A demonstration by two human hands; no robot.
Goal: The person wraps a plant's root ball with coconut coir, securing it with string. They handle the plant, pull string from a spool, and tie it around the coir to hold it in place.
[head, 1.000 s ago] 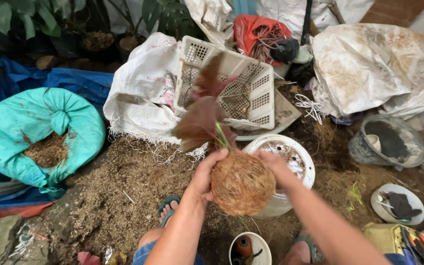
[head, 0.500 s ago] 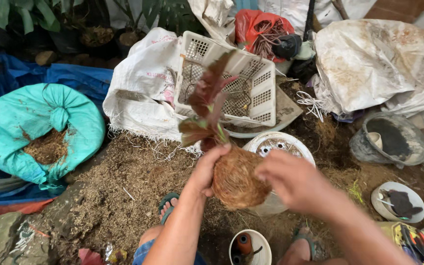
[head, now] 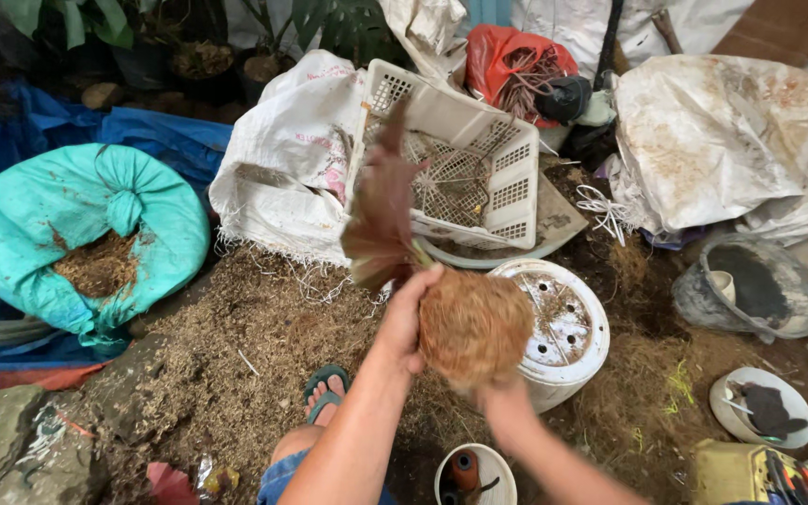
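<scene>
Our left hand (head: 411, 313) grips the fibre ball (head: 474, 327) beside the red-leaved plant (head: 381, 210); our right hand (head: 500, 397) cups it from below, above the upturned white pot (head: 563, 327); the ball looks formed but unbound

Teal sack (head: 86, 234), white basket (head: 465, 168), red bag (head: 516, 61)
</scene>
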